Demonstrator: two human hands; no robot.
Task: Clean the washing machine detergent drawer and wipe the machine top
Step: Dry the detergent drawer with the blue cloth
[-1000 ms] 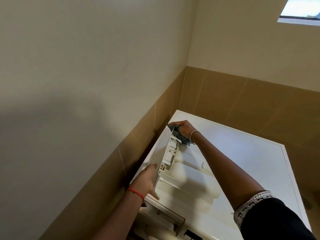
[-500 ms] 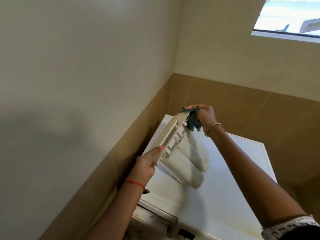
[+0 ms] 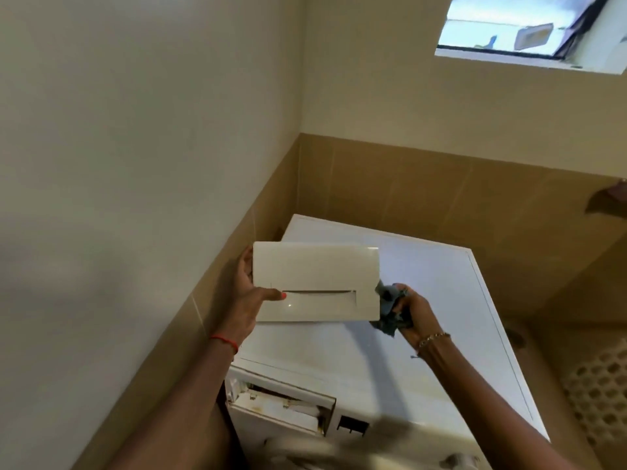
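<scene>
The left hand (image 3: pixel 249 293) stands close to the painted wall (image 3: pixel 135 164) on its outer side, apart from it, with the tiled corner (image 3: pixel 298 184) just beyond. Both hands are up in the air over the machine top (image 3: pixel 441 283), whose white surface runs on past the right hand (image 3: pixel 415 313) to a thin raised rim on its far side.

Under the left forearm the drawer slot (image 3: pixel 281 408) gapes in the machine's front; its whitish inside shows brownish marks. Off beyond the right elbow sits a pale basket (image 3: pixel 600 395) with honeycomb holes; I cannot tell what is in it.

The drawer (image 3: pixel 315 283) is held between the hands, above the top and clear of it, front panel turned toward the person, so its compartments are hidden behind. The panel is a glossy cream rectangle with rounded corners and a long dark grip slit across its lower half.

The left hand grips the panel's left end, thumb laid on the face at the slit's end, fingers wrapped behind. The right hand is closed round a bunched grey-blue cloth (image 3: pixel 390 310), which touches the panel's lower right edge.

A red thread (image 3: pixel 224 340) circles the left wrist, a bead bracelet (image 3: pixel 432 339) the right. High above the right hand is a window (image 3: pixel 529 25).
</scene>
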